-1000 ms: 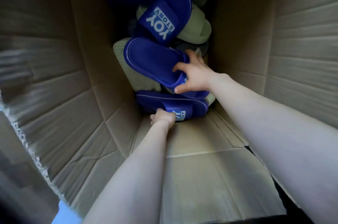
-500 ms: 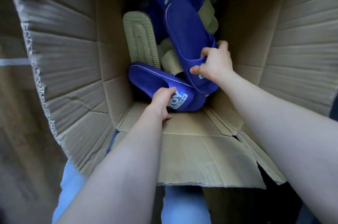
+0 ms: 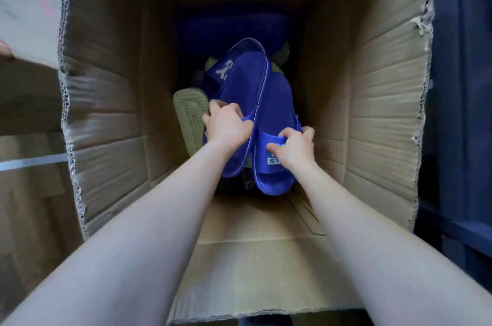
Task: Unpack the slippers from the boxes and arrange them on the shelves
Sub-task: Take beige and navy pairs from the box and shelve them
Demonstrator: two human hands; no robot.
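L hand (image 3: 229, 127): fingers curled round blue rubber slipper (image 3: 239, 80).
R hand (image 3: 295, 148): fingers pinch strap of 2nd blue slipper (image 3: 277, 101).
Both: in brown cardboard box (image 3: 111, 85).

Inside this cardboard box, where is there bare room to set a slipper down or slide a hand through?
Bare box floor lies nearest you, between your forearms, below the held blue slippers. A slim strip runs between the right hand and the box's right wall. The middle and far end are crowded with blue and green slippers.
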